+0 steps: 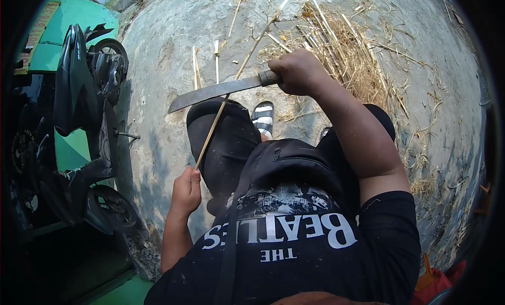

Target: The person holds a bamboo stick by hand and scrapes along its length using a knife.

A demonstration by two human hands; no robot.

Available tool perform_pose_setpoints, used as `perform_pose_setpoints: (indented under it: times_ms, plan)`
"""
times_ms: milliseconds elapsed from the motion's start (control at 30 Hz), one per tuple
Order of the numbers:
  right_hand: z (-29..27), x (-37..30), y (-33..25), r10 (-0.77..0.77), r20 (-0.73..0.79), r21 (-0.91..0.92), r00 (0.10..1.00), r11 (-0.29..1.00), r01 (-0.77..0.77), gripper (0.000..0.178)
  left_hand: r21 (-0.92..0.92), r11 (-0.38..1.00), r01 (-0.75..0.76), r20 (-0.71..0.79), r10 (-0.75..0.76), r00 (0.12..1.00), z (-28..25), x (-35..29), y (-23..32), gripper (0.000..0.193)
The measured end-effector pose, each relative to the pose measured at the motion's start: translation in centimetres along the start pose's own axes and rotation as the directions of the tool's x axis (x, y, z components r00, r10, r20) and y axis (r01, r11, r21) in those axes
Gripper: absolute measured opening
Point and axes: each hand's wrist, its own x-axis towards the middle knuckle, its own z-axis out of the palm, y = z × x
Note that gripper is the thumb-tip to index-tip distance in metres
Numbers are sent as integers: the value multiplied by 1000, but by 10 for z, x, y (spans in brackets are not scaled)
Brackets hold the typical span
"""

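Observation:
My right hand [300,72] is closed round the dark handle of a machete [215,93]. Its long grey blade points left and lies across a thin bamboo stick [212,127], just beyond my bent knee. Low on the left, my left hand [187,190] grips the near end of that stick, thumb on top. From there the stick slants up and to the right, past the blade, toward a rougher far end. Whether the edge is cutting into the stick or only touching it, I cannot tell.
A heap of bamboo strips and shavings [342,57] lies on the concrete ground [163,57] at the far right. Several loose pale strips [216,63] lie beyond the blade. To the left stands a black motorbike [79,84]. My sandalled foot [263,118] is below the blade.

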Motion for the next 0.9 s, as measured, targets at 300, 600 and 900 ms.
perform_pose_setpoints:
  times_ms: [300,600,900]
  plan:
    - [12,1,26,309,-89,256,947,926,-278,17,74,997,3,-5,-2,1000,4,8,-5,41]
    - [9,-3,70,575,-129,440,808,763,-473,16,-23,998,-60,-66,59,996,17,11,-12,40]
    - [14,1,7,8,-226,145,974,989,26,9,-52,998,-43,-23,42,999,13,14,-7,39]
